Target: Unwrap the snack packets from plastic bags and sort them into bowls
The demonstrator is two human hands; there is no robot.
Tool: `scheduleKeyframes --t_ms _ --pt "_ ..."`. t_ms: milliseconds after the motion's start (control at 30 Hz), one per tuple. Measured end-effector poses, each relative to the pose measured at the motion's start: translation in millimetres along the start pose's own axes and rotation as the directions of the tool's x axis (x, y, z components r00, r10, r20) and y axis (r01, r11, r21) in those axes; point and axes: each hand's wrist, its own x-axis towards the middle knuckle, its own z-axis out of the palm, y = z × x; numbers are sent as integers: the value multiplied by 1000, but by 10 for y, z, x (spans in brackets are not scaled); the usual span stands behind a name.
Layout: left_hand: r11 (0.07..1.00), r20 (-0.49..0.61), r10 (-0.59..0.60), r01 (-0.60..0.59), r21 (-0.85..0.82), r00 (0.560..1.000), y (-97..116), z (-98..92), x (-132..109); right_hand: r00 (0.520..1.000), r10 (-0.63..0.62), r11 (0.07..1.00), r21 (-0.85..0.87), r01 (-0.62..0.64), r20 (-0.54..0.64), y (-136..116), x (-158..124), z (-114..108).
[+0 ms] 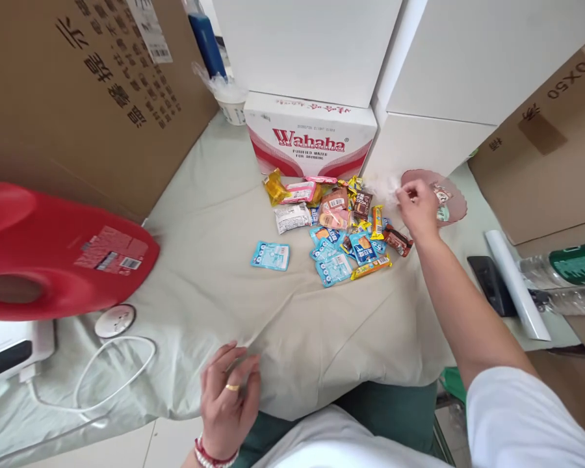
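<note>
My right hand (416, 207) reaches out over the far right of a pile of small snack packets (344, 224), beside a pink scalloped plate (451, 195) that holds a couple of packets. Its fingers are pinched together on something small and pale that I cannot make out. My left hand (229, 396) rests near the table's front edge on the pale green cloth (214, 260), fingers loosely curled and apart, holding nothing. One light-blue packet (271, 255) lies apart, left of the pile.
A Wahaha water carton (311, 136) stands behind the pile under white boxes (448, 58). Big cardboard boxes (68, 91) flank both sides. A red jug (53, 250), white cable (112, 370), black phone (491, 285), white roll (515, 286) and plastic bottles (572, 266) lie nearby.
</note>
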Motion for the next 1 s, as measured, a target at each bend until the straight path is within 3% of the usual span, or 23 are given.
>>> scheduleKeyframes --t_ms 67,100,167,233,300,433,500,533,567,633,700,767,833,900,1000 --pt "980 -22 -138 133 -148 990 63 -41 25 994 108 937 336 -99 -11 -26 -348 -258" --pt "943 23 -206 205 -262 978 104 -49 61 987 159 860 487 -154 32 -51 -551 -386" --pt "789 209 -302 367 -492 930 201 -31 180 959 225 665 692 -282 175 -115 -979 -610" --pt "575 423 -333 537 -617 843 315 38 346 912 266 498 765 -408 312 -178 -1396 -772" --pt "345 614 -323 694 -632 720 439 148 519 866 304 386 779 -494 398 -219 -1780 -865" --pt "-158 913 -138 901 -403 384 687 432 769 794 329 250 764 -595 511 -263 -2462 -852" --pt "-299 968 -4 924 -239 250 787 580 840 756 310 188 742 -644 577 -302 -2766 -779" --pt "-336 976 50 924 -185 214 823 648 869 736 291 153 730 -667 611 -326 -2904 -743" --pt "-356 976 82 921 -159 200 847 707 893 719 267 120 718 -686 642 -348 -3028 -718" --pt "-373 969 35 903 -214 244 860 791 933 684 205 91 683 -725 699 -368 -3220 -721" --pt "-352 938 -128 869 -348 324 839 825 954 628 151 159 608 -778 763 -328 -3313 -805" --pt "-296 892 -256 848 -439 372 820 821 952 599 189 283 541 -792 778 -226 -3293 -932" --pt "-226 867 -304 854 -468 395 840 798 924 635 294 354 536 -767 714 -111 -3178 -1038" --pt "-141 857 -300 869 -475 420 913 775 879 682 377 366 576 -731 626 -55 -3020 -1069" --pt "-46 852 -232 869 -492 470 1042 749 809 657 334 411 523 -747 676 -153 -2817 -944"
